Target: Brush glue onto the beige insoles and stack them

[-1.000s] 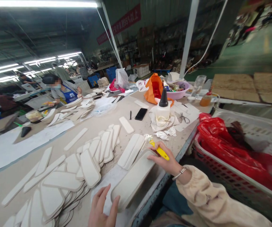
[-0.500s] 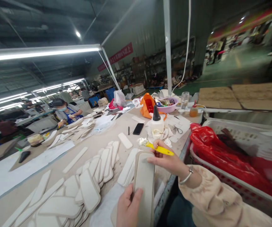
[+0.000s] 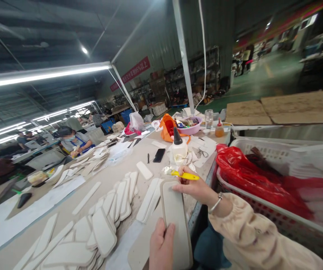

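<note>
My left hand (image 3: 162, 240) is closed on the edge of a long, pale rounded panel (image 3: 180, 221), thumb on its face. At the panel's far end my right hand (image 3: 193, 187) pinches a yellow-handled brush (image 3: 187, 175), its bristles smeared with white stuff. The right thumb also lies on the panel. A larger pale piece (image 3: 141, 243) shows beneath the held panel. To the left is a heap of similar panels (image 3: 103, 228), and a small stack (image 3: 149, 200) lies closer. Beyond the brush stands a white bottle with a black nozzle (image 3: 178, 150).
A phone (image 3: 159, 155), scissors (image 3: 202, 153), an orange bag (image 3: 167, 127) and a purple basin (image 3: 191, 128) lie farther back on the table. On the right, a white crate (image 3: 242, 187) holds red plastic (image 3: 251, 176). A co-worker (image 3: 75, 142) sits far left.
The held panel has tilted a little and its near end has shifted right, with my left hand. More of the larger piece below shows. My right hand keeps the brush.
</note>
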The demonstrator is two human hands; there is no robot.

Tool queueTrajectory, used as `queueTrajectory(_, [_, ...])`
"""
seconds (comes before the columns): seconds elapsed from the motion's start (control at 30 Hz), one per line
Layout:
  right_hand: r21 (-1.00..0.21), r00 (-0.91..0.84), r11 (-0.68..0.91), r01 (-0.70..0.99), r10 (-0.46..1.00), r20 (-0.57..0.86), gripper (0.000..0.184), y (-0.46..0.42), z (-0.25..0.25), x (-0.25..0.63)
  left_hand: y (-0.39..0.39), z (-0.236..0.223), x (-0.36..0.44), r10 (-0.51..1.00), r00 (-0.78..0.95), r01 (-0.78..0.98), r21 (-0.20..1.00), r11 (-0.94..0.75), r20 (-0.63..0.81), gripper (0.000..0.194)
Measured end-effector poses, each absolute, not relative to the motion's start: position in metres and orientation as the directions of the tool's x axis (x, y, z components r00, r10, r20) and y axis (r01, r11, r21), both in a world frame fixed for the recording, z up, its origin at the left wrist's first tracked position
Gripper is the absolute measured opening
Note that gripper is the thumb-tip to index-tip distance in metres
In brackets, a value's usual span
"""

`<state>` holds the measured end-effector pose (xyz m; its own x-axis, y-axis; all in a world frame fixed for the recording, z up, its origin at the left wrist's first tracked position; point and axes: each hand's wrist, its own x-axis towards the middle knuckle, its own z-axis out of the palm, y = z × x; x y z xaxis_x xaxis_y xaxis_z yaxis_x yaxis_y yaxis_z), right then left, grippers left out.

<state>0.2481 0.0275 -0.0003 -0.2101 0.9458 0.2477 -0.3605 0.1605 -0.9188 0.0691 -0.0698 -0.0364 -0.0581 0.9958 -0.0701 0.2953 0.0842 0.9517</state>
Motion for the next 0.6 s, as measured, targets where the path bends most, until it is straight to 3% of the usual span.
queueTrajectory(0.37, [-0.925, -0.201, 0.211, -0.318, 0.938, 0.283, 0.04, 0.028, -0.003, 0.255, -0.074, -0.039, 0.078, 0.994, -0.045, 0.274, 0.955, 0.113, -0.105, 0.033])
queueTrajectory(0.5, [-0.935, -0.195, 0.234, -0.266, 0.937, 0.29, 0.038, 0.03, -0.005, 0.254, -0.079, -0.037, 0.083, 0.973, 0.048, -0.011, 0.974, 0.228, -0.227, 0.034])
queueTrajectory(0.6, [-0.94, -0.182, 0.226, -0.257, 0.944, 0.277, 0.037, 0.033, -0.006, 0.254, -0.084, -0.037, 0.084, 0.917, 0.202, -0.289, 0.873, 0.392, -0.344, 0.037])
